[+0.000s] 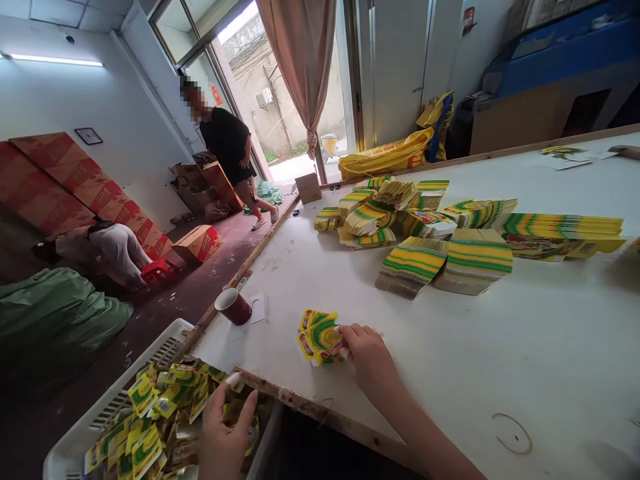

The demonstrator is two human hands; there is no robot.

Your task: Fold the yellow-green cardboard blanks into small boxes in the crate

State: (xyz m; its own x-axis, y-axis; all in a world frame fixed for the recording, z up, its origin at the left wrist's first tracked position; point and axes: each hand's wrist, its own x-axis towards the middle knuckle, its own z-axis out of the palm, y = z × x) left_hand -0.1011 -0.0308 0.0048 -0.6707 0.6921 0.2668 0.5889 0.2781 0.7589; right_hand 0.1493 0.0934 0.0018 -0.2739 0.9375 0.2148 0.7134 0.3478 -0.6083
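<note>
My right hand (369, 355) is over the white table, fingers closed at the edge of a small fanned group of yellow and green printed cards (318, 335). How many of these cards it grips is hidden. At the table's near edge, my left hand (225, 427) hovers over a white plastic basket (67, 437), its thumb and fingers apart with nothing between them. White coverings show on fingertips of both hands. The basket is heaped with yellow-green printed packets or folded cards (150, 450).
Bundled stacks of printed cards (413, 263) lie across the table's far side. A dark red mug (233, 307) stands near its left edge. Wooden strips border the tabletop. A person (230, 147) is near the doorway; another (117, 250) bends by red cartons (90, 180).
</note>
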